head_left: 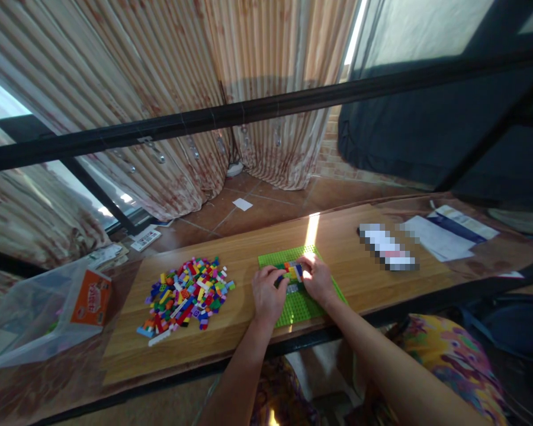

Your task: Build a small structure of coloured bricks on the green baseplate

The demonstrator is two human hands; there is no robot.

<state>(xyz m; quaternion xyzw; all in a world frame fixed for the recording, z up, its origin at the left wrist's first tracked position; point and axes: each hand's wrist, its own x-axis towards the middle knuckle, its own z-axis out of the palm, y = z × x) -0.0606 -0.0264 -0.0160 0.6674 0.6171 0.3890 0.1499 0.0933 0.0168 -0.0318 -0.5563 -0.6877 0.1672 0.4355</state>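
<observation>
A green studded baseplate [302, 307] lies on the wooden board, with a small build of toy bricks [292, 271] in orange, yellow, green, blue and grey on it. My left hand [269, 291] is closed at the left side of this build, thumb and fingers pinching toward the bricks. From the right, my right hand [316, 278] closes on the build's other side, its fingertips against a blue and a light brick. The fingers partly cover the bricks, so exact contact points are hidden.
A heap of mixed toy bricks [189, 293] lies left on the wooden board [235, 349]. Further left stands a clear plastic bin [35, 331] with an orange label. A blurred-out dark object [387, 247] and papers [444, 234] lie right. A black rail [257, 109] crosses behind.
</observation>
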